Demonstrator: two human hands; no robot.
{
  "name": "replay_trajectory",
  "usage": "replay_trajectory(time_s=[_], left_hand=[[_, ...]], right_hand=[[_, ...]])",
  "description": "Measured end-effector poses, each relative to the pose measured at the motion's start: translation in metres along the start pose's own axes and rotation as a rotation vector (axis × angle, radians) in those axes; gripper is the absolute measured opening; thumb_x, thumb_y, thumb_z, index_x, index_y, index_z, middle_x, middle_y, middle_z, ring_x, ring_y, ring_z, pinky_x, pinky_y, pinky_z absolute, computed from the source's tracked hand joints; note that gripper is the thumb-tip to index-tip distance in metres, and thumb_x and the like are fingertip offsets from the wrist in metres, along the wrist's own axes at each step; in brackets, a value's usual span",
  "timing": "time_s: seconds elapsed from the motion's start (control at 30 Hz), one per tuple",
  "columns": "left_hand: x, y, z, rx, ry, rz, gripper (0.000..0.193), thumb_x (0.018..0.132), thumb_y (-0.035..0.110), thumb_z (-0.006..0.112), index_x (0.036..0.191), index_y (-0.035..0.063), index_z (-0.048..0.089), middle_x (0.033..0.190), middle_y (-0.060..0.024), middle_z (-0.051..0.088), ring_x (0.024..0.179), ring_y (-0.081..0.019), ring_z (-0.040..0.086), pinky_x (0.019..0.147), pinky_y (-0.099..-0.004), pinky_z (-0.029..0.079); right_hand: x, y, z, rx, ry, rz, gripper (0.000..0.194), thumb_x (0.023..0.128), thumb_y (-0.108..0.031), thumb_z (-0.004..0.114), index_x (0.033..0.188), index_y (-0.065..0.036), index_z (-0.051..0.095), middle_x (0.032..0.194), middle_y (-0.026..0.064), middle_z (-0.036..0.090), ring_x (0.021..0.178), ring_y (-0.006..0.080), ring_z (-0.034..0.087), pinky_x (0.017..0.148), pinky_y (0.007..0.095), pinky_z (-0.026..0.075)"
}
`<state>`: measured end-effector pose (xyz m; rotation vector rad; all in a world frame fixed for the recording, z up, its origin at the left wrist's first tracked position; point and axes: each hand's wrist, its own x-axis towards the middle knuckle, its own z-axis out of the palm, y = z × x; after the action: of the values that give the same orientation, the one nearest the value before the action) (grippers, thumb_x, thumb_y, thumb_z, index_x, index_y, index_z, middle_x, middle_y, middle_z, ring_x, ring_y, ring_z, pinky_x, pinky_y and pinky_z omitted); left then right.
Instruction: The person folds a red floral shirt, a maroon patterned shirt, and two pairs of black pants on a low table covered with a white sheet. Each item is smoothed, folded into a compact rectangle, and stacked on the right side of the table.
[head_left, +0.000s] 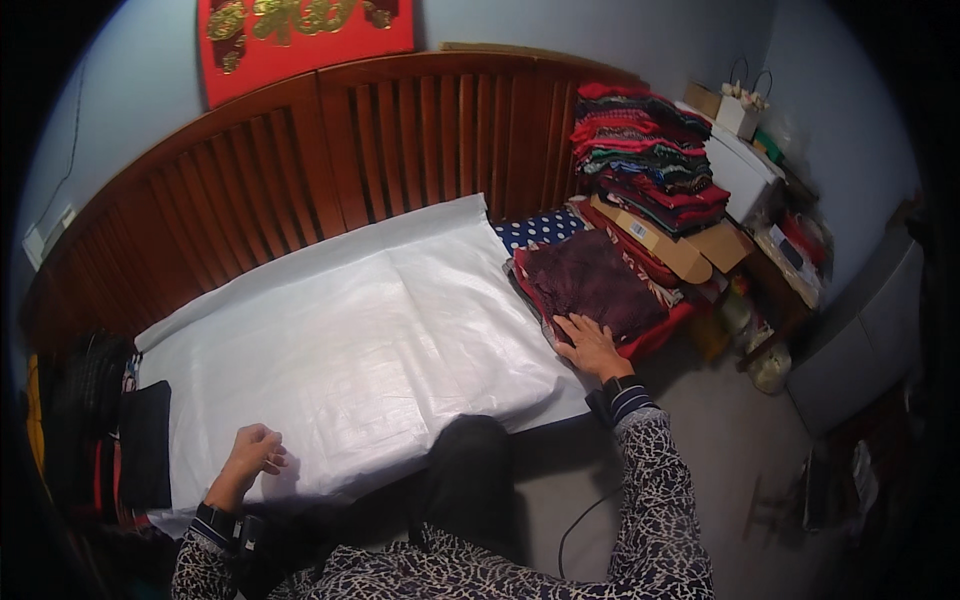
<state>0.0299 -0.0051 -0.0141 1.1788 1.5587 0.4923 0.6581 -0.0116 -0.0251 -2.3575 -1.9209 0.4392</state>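
Observation:
A white plastic-like sheet (322, 345) is spread over the bed in front of me, creased down its middle. My right hand (589, 346) rests with fingers spread on the near corner of a folded dark maroon cloth (589, 281), which tops a low pile at the sheet's right edge. Over the sheet's near left part hovers my left hand (256, 454), its fingers loosely curled. I cannot make out anything in them. Left of that hand lies a folded black cloth (146, 442).
A tall stack of folded garments (645, 150) stands at the far right, beside a flattened cardboard box (652, 240). A slatted wooden headboard (420, 127) runs along the back. More dark clothes (86, 405) are piled at the left. A cable (574, 529) trails across the floor.

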Motion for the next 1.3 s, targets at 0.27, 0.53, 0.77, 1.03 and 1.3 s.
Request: replay_trajectory(time_s=[0.27, 0.53, 0.77, 1.03, 1.3], left_hand=[[-0.032, -0.043, -0.057, -0.103, 0.104, -0.03, 0.026, 0.092, 0.024, 0.061, 0.093, -0.0009, 0.055, 0.085, -0.0157, 0.064, 0.066, -0.0239, 0.067, 0.049, -0.033, 0.054], [-0.05, -0.087, -0.102, -0.193, 0.239, -0.039, 0.022, 0.092, 0.02, 0.059, 0.095, -0.0015, 0.057, 0.085, -0.0136, 0.063, 0.065, -0.0213, 0.066, 0.05, -0.0301, 0.054], [-0.073, -0.15, -0.16, -0.269, 0.404, -0.096, 0.024, 0.093, 0.02, 0.064, 0.095, -0.0028, 0.059, 0.086, -0.013, 0.064, 0.066, -0.0202, 0.068, 0.05, -0.0318, 0.055], [-0.105, -0.187, -0.194, -0.463, 0.816, -0.113, 0.014, 0.086, 0.01, 0.07, 0.087, 0.0038, 0.058, 0.078, -0.0067, 0.062, 0.063, -0.0168, 0.066, 0.045, -0.0284, 0.052], [-0.074, -0.237, -0.24, 0.201, 1.432, 0.051, 0.028, 0.077, 0.015, 0.072, 0.097, 0.0011, 0.058, 0.095, -0.0171, 0.062, 0.09, -0.0331, 0.063, 0.08, -0.0426, 0.051]], right_hand=[[0.0, -0.081, -0.011, -0.194, 0.041, -0.126, 0.044, 0.09, -0.04, 0.064, 0.117, -0.005, 0.063, 0.127, 0.0193, 0.056, 0.123, 0.0392, 0.05, 0.097, 0.0614, 0.038], [-0.001, -0.238, 0.012, -0.097, 0.035, -0.525, 0.035, 0.093, -0.038, 0.06, 0.101, -0.004, 0.066, 0.101, 0.0191, 0.068, 0.099, 0.0381, 0.064, 0.084, 0.0474, 0.051], [-0.016, -0.369, 0.062, 0.014, -0.072, -0.83, 0.032, 0.093, -0.035, 0.061, 0.105, -0.005, 0.067, 0.099, 0.0177, 0.069, 0.099, 0.0376, 0.064, 0.085, 0.046, 0.051], [-0.038, -0.414, 0.117, 0.038, -0.202, -0.892, 0.025, 0.092, -0.026, 0.061, 0.103, -0.004, 0.066, 0.097, 0.0188, 0.068, 0.094, 0.0386, 0.064, 0.082, 0.0466, 0.051], [-0.048, -0.404, 0.135, 0.134, -0.057, -0.842, 0.019, 0.091, -0.022, 0.059, 0.096, -0.008, 0.069, 0.094, 0.0133, 0.065, 0.09, 0.0324, 0.063, 0.078, 0.0421, 0.051]])
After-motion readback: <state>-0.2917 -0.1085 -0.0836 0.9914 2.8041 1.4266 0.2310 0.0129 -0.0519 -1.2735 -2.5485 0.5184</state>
